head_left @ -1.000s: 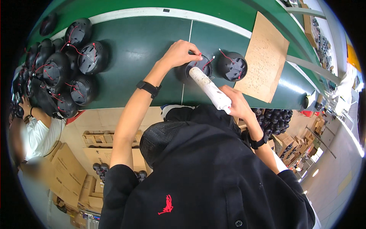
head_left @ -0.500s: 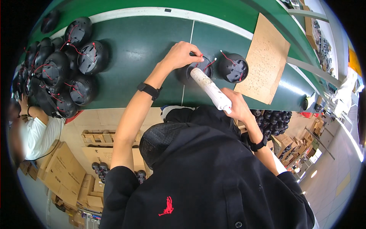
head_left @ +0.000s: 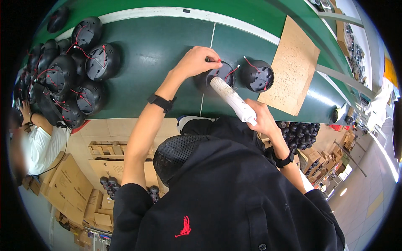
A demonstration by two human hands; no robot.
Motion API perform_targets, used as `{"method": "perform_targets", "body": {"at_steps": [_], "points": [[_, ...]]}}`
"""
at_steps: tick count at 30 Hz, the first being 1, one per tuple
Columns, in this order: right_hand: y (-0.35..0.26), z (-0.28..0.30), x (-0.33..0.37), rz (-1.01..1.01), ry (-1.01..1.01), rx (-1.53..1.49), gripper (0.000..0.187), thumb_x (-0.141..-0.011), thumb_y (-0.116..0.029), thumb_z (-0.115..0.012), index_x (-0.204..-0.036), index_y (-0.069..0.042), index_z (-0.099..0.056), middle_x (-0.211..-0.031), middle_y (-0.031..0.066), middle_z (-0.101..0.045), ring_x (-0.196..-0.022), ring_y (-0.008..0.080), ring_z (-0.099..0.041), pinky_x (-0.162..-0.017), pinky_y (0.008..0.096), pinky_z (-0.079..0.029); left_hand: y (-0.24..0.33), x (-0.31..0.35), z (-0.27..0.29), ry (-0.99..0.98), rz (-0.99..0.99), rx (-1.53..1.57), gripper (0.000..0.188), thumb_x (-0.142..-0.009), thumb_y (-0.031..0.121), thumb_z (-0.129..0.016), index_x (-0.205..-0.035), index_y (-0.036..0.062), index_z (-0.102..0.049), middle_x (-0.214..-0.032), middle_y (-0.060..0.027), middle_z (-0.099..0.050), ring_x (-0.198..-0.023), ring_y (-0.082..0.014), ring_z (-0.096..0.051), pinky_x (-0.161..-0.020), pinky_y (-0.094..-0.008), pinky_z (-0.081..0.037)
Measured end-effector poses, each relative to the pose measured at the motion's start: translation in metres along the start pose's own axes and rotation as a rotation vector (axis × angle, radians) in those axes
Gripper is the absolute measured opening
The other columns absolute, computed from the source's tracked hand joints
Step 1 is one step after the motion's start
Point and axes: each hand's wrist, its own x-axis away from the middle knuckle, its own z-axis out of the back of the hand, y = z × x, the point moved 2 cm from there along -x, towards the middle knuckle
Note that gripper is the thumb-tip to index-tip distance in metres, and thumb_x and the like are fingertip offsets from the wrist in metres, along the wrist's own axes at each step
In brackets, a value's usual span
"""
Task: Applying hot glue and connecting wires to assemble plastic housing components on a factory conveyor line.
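A round black plastic housing (head_left: 203,83) with thin red wires sits on the green bench in front of me. Over its far side is my left hand (head_left: 198,62), its thumb and forefinger pinched on a red wire (head_left: 219,61). My right hand (head_left: 263,118) is closed at the near end of a white tube (head_left: 234,100). Its far end slants down over the housing and covers part of the inside; the tip is hidden. A second black housing (head_left: 257,76) lies just right of the first, with a red wire standing up to a small white plug.
Several black housings (head_left: 97,62) with red wires crowd the bench's left end, where another person (head_left: 48,142) in white reaches in. A stained cardboard sheet (head_left: 289,67) lies at right. Cardboard boxes (head_left: 69,188) stand on the floor below left.
Hardly anything differs. The view has shifted slightly; my left hand stays pinched at the housing and my right hand keeps hold of the tube.
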Motion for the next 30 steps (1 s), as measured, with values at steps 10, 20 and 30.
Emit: {"method": "perform_targets", "body": {"at_steps": [10, 20, 30], "points": [[0.001, 0.002, 0.002, -0.02, -0.004, -0.017, 0.03, -0.064, -0.008, -0.059, -0.093, 0.0, -0.056, -0.075, 0.0204, -0.054, -0.072, 0.0453, -0.053, -0.063, 0.0427, -0.045, 0.004, 0.059, 0.028, -0.084, 0.131, 0.048, 0.014, -0.082, 0.017, -0.077, -0.09, 0.0043, -0.077, -0.081, -0.006, -0.069, -0.07, -0.0137, -0.059, -0.064, -0.0294, -0.047], [-0.002, 0.003, -0.002, -0.001, 0.017, -0.037, 0.026, -0.066, -0.008, -0.061, -0.091, 0.0, -0.056, -0.073, 0.0193, -0.053, -0.067, 0.0435, -0.052, -0.061, 0.0416, -0.044, 0.011, 0.083, 0.01, -0.114, 0.063, -0.033, 0.014, -0.081, 0.012, -0.076, -0.093, 0.0067, -0.077, -0.08, -0.0059, -0.068, -0.067, -0.0162, -0.06, -0.061, -0.0296, -0.047], [0.007, 0.005, 0.006, -0.12, -0.1, 0.03, 0.03, -0.072, -0.007, -0.064, -0.101, 0.0, -0.063, -0.088, 0.0212, -0.063, -0.084, 0.0447, -0.062, -0.072, 0.0432, -0.051, 0.016, 0.079, 0.016, -0.11, 0.075, -0.049, 0.016, -0.081, 0.012, -0.076, -0.096, 0.0061, -0.076, -0.08, -0.0061, -0.068, -0.068, -0.0168, -0.061, -0.062, -0.0298, -0.048]]}}
